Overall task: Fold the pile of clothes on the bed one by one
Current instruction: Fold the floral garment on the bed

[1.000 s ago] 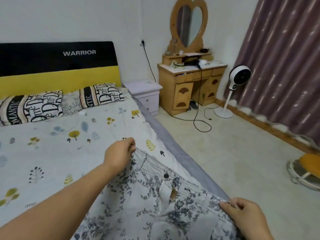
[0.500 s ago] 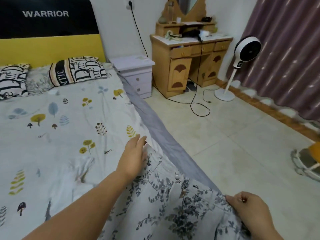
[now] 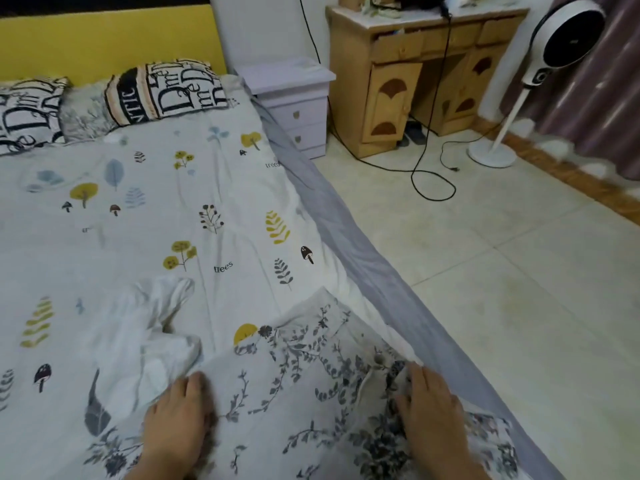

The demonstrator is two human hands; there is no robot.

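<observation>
on bedsheet point(image 3: 221, 216) "trees"; both hands, left point(image 3: 176, 420), right point(image 3: 433, 407), flat on floral garment point(image 3: 298, 379).

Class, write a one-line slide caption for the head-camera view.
Both hands, left hand and right hand, rest on floral trousers spread at the bed's edge.

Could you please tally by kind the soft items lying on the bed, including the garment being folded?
Lettered pillows: 2, one by the bed's right side, one cut by the left edge
Grey leafy cushion between them: 1
Floral garment under both hands: 1
Crumpled white cloth: 1
Total: 5
</observation>
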